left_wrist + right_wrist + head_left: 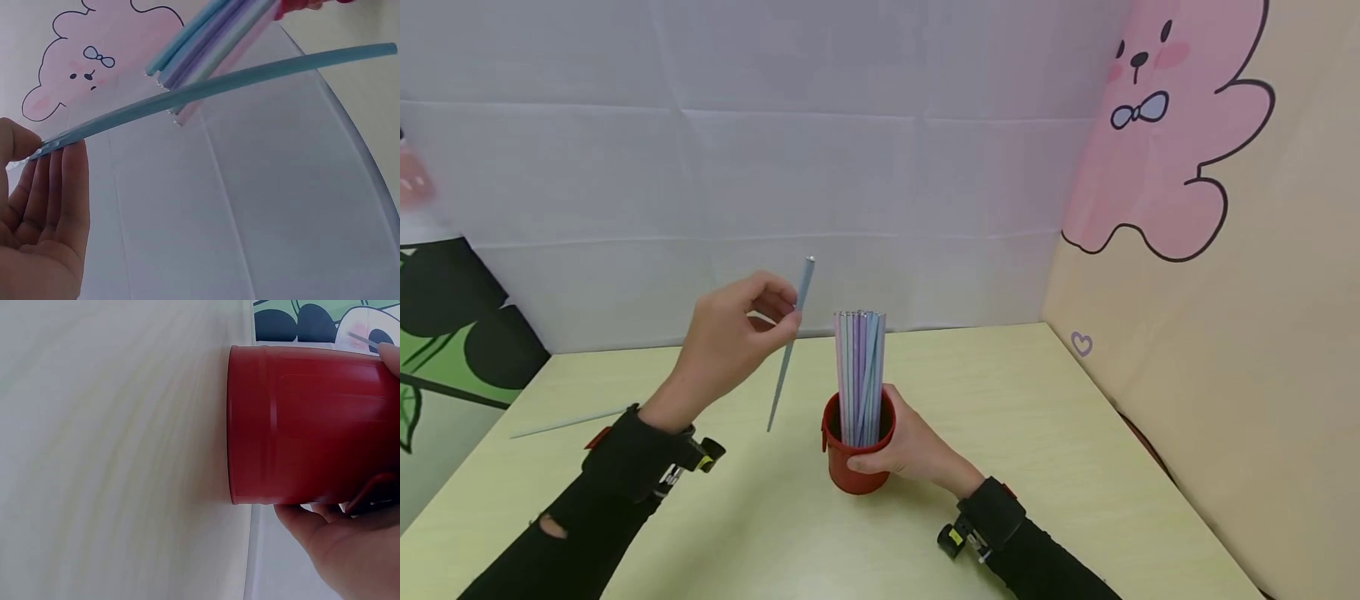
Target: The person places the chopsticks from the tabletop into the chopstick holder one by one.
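My left hand [733, 333] pinches a thin light-blue straw-like stick [785, 371] near its upper end, left of the bucket and above the table. In the left wrist view, thumb and fingertips hold one end of this stick [237, 82], and it reaches out to the right. My right hand [913, 442] grips the small red bucket [857, 482] from its right side, thumb across the front. The bucket stands upright on the table, holding a bundle of pastel pink, purple and blue sticks [860, 375]. The right wrist view shows the bucket's side wall [306, 425] up close.
Another pale stick [568, 423] lies on the light wooden table [1000, 400] at left, its right end by my left wrist. A white cloth [775, 183] hangs behind the table. A beige wall with a pink bear drawing [1165, 150] borders the right side.
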Demonstrator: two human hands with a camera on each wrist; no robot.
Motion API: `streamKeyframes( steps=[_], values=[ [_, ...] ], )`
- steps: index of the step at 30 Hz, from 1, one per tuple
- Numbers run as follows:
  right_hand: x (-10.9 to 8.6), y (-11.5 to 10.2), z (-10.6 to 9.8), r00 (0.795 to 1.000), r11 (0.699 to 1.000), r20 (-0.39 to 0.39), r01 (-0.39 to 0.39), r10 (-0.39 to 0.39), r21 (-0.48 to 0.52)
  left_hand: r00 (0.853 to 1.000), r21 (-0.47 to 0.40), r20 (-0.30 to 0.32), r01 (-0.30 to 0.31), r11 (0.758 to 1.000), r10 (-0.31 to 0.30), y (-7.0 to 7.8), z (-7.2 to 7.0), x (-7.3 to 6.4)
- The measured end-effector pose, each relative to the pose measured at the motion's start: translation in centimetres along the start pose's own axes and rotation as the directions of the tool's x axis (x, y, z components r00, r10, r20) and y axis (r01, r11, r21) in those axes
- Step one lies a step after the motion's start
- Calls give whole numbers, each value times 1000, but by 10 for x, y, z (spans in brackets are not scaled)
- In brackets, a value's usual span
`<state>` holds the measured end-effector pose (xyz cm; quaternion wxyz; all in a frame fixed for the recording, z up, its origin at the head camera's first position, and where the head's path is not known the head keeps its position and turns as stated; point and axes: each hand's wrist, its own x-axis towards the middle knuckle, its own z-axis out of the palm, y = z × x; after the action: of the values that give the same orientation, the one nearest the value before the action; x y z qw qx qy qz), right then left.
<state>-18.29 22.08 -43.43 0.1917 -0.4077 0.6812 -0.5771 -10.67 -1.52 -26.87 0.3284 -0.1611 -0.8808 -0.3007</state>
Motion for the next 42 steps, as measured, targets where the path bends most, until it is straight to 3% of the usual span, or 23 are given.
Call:
streamKeyframes(
  steps=[9,16,27,33,37,42],
  values=[
    [2,10,1,1000,1000,6,22,-22,12,995,-89,-96,8,996,-16,20,10,16],
    [4,8,0,1000,1000,10,29,-30,5,990,-186,-138,-35,982,9,25,25,20],
    [4,10,2,999,999,11,42,-42,5,995,-201,-74,54,978,-70,13,55,10],
    [5,9,1,999,999,9,36,-36,-6,991,-194,8,133,972,-134,5,64,2],
    [-6,3,-2,999,1000,26,28,-28,1,982,-162,51,188,969,-182,11,69,-6],
    [-23,-16,-5,998,999,46,52,-52,1,984,-118,22,179,977,-178,23,65,-12]
  ],
)
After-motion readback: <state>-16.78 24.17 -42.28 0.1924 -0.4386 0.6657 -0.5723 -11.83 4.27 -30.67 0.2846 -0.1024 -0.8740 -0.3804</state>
